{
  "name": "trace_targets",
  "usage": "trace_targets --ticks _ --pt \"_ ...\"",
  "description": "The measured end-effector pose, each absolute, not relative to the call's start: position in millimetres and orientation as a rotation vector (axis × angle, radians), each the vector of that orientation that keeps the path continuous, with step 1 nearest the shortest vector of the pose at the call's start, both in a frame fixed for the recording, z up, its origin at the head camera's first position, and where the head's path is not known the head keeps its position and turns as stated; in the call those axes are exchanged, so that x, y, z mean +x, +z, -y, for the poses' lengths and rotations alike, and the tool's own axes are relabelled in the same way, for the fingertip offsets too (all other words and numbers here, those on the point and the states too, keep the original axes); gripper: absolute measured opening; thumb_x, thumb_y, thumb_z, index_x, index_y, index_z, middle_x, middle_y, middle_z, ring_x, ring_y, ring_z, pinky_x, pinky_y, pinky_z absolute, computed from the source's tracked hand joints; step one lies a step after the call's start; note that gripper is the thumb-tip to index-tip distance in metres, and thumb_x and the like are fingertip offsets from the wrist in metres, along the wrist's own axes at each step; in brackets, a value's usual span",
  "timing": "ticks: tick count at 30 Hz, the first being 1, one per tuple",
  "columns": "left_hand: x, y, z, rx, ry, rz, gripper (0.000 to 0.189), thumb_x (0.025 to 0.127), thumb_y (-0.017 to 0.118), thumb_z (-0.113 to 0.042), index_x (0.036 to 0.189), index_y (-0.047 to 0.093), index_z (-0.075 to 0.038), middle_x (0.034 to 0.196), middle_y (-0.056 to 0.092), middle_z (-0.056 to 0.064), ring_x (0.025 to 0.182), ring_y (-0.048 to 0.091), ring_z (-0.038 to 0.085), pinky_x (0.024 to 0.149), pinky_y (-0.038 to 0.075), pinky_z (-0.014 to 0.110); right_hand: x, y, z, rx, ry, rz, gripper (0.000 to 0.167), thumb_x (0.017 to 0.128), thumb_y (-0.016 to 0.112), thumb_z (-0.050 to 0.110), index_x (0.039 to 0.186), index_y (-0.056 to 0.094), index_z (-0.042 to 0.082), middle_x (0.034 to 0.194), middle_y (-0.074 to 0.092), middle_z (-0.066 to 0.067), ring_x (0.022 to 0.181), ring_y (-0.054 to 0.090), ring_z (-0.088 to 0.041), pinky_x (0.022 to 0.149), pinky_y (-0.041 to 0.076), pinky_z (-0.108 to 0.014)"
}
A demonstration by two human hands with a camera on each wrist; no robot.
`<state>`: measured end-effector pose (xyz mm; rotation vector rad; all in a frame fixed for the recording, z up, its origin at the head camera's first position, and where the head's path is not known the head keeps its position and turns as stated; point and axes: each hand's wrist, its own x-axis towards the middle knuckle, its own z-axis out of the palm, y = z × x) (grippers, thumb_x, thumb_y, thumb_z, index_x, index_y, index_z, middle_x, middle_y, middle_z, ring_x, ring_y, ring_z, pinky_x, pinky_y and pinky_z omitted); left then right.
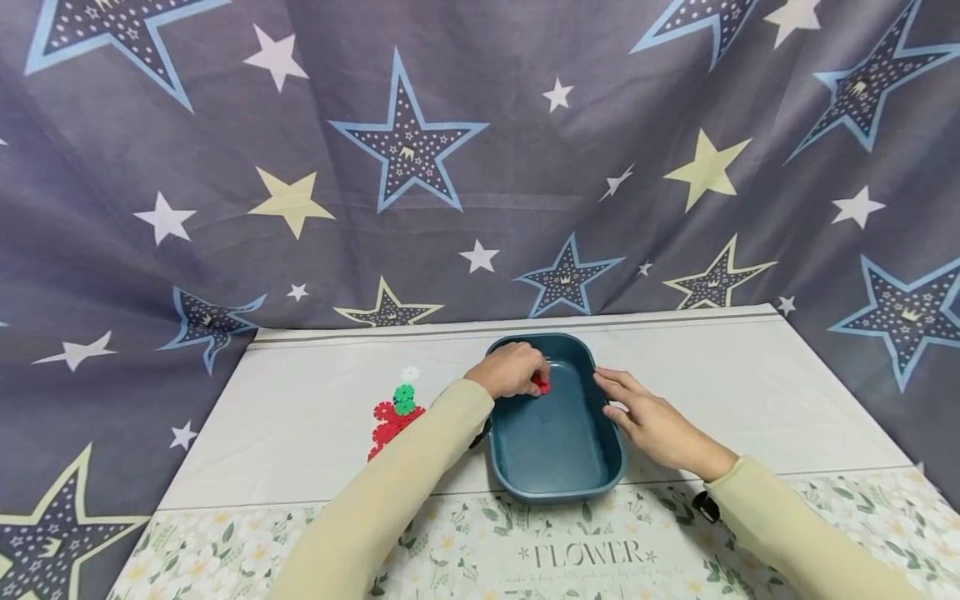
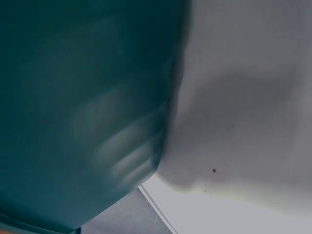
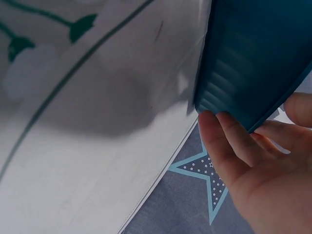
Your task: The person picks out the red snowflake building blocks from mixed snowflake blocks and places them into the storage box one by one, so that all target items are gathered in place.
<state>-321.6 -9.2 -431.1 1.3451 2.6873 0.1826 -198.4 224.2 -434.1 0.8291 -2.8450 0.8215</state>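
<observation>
A dark teal plastic bin (image 1: pixel 551 454) stands in the middle of the table. My left hand (image 1: pixel 512 369) reaches over its left rim and pinches a red notched disc (image 1: pixel 543 385) low inside. In the left wrist view the bin's outer wall (image 2: pixel 87 122) fills the left half, and the hand is almost wholly out of view. My right hand (image 1: pixel 652 421) rests its extended fingers against the bin's right side. The right wrist view shows these fingertips (image 3: pixel 208 122) at the outer wall, the thumb up near the rim.
Left of the bin lies a loose pile of red notched discs (image 1: pixel 390 427), partly behind my left forearm. Green discs (image 1: pixel 404 400) and a white disc (image 1: pixel 410 372) lie behind it. A star-patterned curtain (image 1: pixel 480 183) hangs along the table's back edge.
</observation>
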Motion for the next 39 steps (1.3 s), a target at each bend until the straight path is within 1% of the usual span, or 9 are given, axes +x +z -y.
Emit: trace_targets --ticks 5,10,12,15,21,27,33,35,39 --pt "-320 -430 9 1.301 0.088 -2.722 0.01 0.081 0.076 -0.028 0.09 0.077 -0.023 0.09 0.066 -0.011 0.082 0.058 0.006 0.076 0.046 0.022 -199 -434 -224 0.813 0.829 2.852 0.05 0.099 0.051 0.014 0.144 0.034 0.001 0.148 0.031 -0.012 0.117 0.053 -0.027 0.085 0.047 -0.042" --pt "-316 -429 9 1.296 -0.044 -2.72 0.021 0.086 0.072 -0.027 0.106 0.074 -0.023 0.101 0.06 -0.005 0.092 0.058 0.011 0.082 0.046 0.026 -198 -435 -224 0.813 0.83 2.843 0.05 0.099 0.051 0.014 0.144 0.035 0.001 0.148 0.032 -0.011 0.117 0.053 -0.027 0.086 0.047 -0.043" --pt "-316 -429 9 1.303 -0.108 -2.724 0.023 0.089 0.068 -0.027 0.112 0.072 -0.023 0.102 0.057 -0.002 0.09 0.056 0.013 0.081 0.046 0.028 -198 -434 -224 0.815 0.83 2.841 0.05 0.099 0.051 0.014 0.144 0.035 0.001 0.148 0.032 -0.012 0.117 0.053 -0.027 0.085 0.047 -0.042" --pt "-316 -430 9 1.303 -0.146 -2.743 0.023 0.092 0.062 -0.027 0.113 0.071 -0.023 0.099 0.055 -0.002 0.084 0.054 0.012 0.078 0.046 0.028 -198 -434 -224 0.813 0.827 2.841 0.05 0.099 0.051 0.014 0.144 0.035 0.001 0.148 0.031 -0.012 0.117 0.053 -0.027 0.085 0.047 -0.042" --pt "-316 -427 9 1.269 0.036 -2.777 0.026 0.095 0.057 -0.026 0.116 0.069 -0.02 0.096 0.053 -0.002 0.079 0.051 0.012 0.072 0.044 0.027 -198 -433 -224 0.823 0.829 2.844 0.05 0.099 0.051 0.013 0.144 0.035 0.0 0.148 0.031 -0.012 0.117 0.053 -0.027 0.087 0.046 -0.042" --pt "-308 -412 19 1.316 0.202 -2.827 0.031 0.095 0.055 -0.024 0.123 0.065 -0.014 0.111 0.057 0.001 0.099 0.054 0.014 0.089 0.042 0.029 -197 -435 -223 0.82 0.86 2.84 0.05 0.098 0.052 0.012 0.143 0.036 0.0 0.148 0.032 -0.011 0.114 0.055 -0.026 0.085 0.048 -0.041" --pt "-302 -394 35 1.298 0.307 -2.833 0.034 0.097 0.053 -0.028 0.126 0.062 -0.013 0.122 0.055 0.002 0.116 0.048 0.016 0.098 0.038 0.031 -196 -438 -224 0.838 0.876 2.816 0.049 0.098 0.052 0.011 0.142 0.037 -0.002 0.146 0.034 -0.012 0.109 0.058 -0.025 0.081 0.05 -0.036" --pt "-301 -389 41 1.289 0.341 -2.845 0.036 0.097 0.053 -0.032 0.126 0.062 -0.014 0.121 0.055 0.001 0.117 0.048 0.016 0.097 0.038 0.03 -196 -438 -224 0.84 0.869 2.802 0.048 0.097 0.053 0.01 0.142 0.038 -0.002 0.146 0.034 -0.013 0.107 0.059 -0.025 0.08 0.05 -0.036" --pt "-298 -380 58 1.25 0.474 -2.859 0.039 0.095 0.055 -0.038 0.126 0.062 -0.016 0.115 0.057 0.0 0.109 0.051 0.015 0.091 0.042 0.031 -197 -436 -223 0.845 0.856 2.793 0.049 0.097 0.053 0.01 0.142 0.038 -0.002 0.146 0.034 -0.013 0.107 0.059 -0.024 0.078 0.051 -0.035"
